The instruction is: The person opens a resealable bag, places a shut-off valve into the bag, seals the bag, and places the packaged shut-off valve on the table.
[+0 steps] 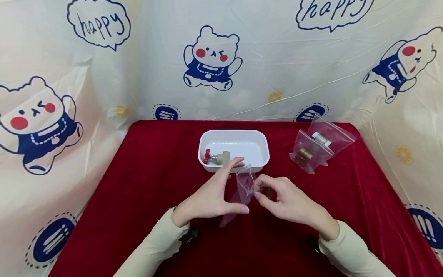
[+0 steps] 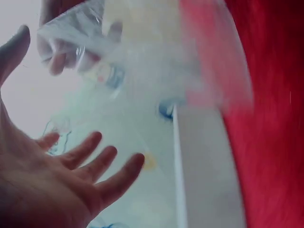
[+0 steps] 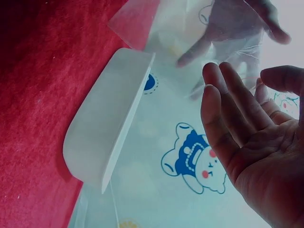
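Note:
A clear plastic zip bag (image 1: 245,184) hangs between the two hands, in front of the tray. At its right edge, the thumb and index finger of my right hand (image 1: 294,202) pinch the plastic. My left hand (image 1: 212,198) is on the bag's other side, thumb and fingers spread wide apart, gripping nothing. The left wrist view shows the see-through bag (image 2: 142,61) stretching away from the right fingers, past the spread left hand (image 2: 61,183). No part shows inside it. Just behind the hands stands a white tray (image 1: 247,148) holding a valve (image 1: 221,158) with a red handwheel.
Toward the back right lie two clear bags, one with a silver metal fitting (image 1: 321,139), the other with a brass fitting (image 1: 305,154). Dark red cloth (image 1: 155,165) covers the table. A printed curtain (image 1: 155,69) encloses the back and both sides.

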Tool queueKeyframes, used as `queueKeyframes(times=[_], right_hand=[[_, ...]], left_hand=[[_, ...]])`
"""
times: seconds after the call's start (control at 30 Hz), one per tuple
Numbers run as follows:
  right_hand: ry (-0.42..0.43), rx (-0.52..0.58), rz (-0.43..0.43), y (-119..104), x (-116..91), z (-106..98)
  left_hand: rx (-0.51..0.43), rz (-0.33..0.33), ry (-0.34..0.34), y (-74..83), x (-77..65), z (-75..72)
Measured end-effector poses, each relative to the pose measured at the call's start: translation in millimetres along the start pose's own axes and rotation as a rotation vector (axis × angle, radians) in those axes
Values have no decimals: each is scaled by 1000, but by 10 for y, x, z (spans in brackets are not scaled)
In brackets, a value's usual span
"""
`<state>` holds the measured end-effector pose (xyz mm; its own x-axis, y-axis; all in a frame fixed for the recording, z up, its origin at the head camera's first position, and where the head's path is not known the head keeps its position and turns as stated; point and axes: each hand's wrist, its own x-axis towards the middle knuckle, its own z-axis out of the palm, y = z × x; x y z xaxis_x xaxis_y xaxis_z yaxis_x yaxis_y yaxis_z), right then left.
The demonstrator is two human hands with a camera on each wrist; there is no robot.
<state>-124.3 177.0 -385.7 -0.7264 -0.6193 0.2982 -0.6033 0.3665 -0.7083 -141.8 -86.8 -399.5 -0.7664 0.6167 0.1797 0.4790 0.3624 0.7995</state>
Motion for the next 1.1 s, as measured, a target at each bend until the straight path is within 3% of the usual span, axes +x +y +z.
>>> queueKeyframes(times=[0.13,0.23,0.37,0.57,0.73,0.8,1.0,1.1], right_hand=[[-4,-5,-28,-44,28,19],[-7,-31,-34,-78,32,14],[27,-99,-45,-79,13,-10],[191,-229,-32,-155,77,1],[193,-351,-66,-260,189,96],[202,-336,-80,-286,211,130],[304,-135,-119,-320,216,154],[261,-173,-122,-338,189,95]], left_hand=[[-143,-40,-91,-28,35,75],[-165,-28,-119,-63,48,113],[-109,-15,-82,-79,65,154],[62,20,-1,-65,105,221],[114,48,4,-59,145,269],[111,48,6,-69,143,273],[39,32,11,-139,110,264],[-22,26,12,-180,91,249]])
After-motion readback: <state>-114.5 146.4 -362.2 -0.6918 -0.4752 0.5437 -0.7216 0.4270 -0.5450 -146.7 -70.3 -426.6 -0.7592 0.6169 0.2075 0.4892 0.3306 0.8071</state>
